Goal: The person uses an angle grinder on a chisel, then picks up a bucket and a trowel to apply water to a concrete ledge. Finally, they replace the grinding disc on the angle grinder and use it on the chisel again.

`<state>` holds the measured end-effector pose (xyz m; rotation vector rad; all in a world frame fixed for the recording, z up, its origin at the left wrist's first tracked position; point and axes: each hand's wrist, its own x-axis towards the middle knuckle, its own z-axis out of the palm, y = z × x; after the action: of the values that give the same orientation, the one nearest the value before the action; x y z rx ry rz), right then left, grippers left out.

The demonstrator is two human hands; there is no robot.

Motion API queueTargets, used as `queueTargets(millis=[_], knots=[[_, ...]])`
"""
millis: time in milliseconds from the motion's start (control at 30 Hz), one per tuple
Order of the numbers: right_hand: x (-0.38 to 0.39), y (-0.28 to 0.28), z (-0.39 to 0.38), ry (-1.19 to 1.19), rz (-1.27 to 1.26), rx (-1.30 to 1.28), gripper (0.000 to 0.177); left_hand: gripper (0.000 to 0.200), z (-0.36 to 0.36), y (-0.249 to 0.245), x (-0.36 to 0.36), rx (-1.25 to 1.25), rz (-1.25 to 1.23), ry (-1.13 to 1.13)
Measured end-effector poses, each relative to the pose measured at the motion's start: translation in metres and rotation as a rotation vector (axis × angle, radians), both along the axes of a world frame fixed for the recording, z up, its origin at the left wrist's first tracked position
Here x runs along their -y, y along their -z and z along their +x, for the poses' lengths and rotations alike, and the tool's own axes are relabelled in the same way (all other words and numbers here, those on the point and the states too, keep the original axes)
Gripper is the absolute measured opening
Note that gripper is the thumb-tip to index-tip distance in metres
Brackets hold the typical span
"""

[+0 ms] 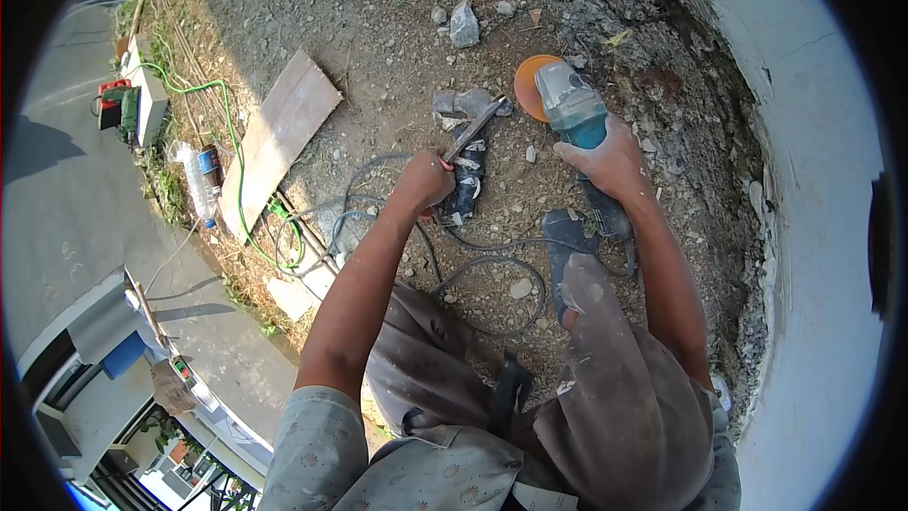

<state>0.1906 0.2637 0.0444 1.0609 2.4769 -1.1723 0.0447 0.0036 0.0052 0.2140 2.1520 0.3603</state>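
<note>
The left hand has its fingers closed around the red handle of a metal hand tool, whose long end slants up over a dark, white-flecked object on the ground; what that object is, I cannot tell. The right hand grips the teal body of an angle grinder, its orange disc facing the ground's middle, near the rough foot of the white wall. A grey cable loops across the dirt between the hands and the person's legs, passing by the boot, so it lies in the way there. A pale rock sits beyond the tools among smaller stones. To the left lie a flat board, a green cord running over it, and a clear plastic bottle beside a dark one.
</note>
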Motion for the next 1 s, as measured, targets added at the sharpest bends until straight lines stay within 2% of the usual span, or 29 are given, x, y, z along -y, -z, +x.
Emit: queueTargets(millis=[67,167,267,367,467,667,767,867,1000], knots=[[0.008,-0.007,0.004,-0.034,-0.012,-0.006,0.073,0.017,-0.002,0.003,0.001,-0.007,-0.017,0.034],[0.023,-0.014,0.004,-0.086,-0.080,-0.023,0.073,0.017,0.000,-0.023,-0.010,0.042,-0.039,-0.020],[0.033,-0.010,0.002,-0.110,-0.047,0.053,0.074,0.018,-0.003,0.024,0.014,-0.069,0.081,0.108],[0.037,-0.016,-0.004,-0.118,-0.033,0.113,0.075,0.018,-0.003,0.029,0.016,-0.116,0.085,0.158],[0.033,-0.018,-0.008,-0.110,-0.037,0.106,0.074,0.017,-0.001,0.001,0.002,-0.042,0.020,0.072],[0.015,-0.001,-0.009,-0.024,-0.002,0.031,0.073,0.016,-0.006,0.002,0.003,0.071,-0.044,-0.001],[0.009,-0.002,-0.001,0.030,-0.027,0.010,0.072,0.017,-0.011,0.009,0.019,-0.111,0.234,0.181],[0.009,-0.003,0.010,0.034,-0.049,-0.009,0.072,0.021,-0.020,-0.003,0.022,-0.126,0.228,0.262],[0.022,-0.007,0.015,0.003,-0.050,-0.024,0.074,0.022,-0.029,0.005,0.026,-0.038,0.135,0.283]])
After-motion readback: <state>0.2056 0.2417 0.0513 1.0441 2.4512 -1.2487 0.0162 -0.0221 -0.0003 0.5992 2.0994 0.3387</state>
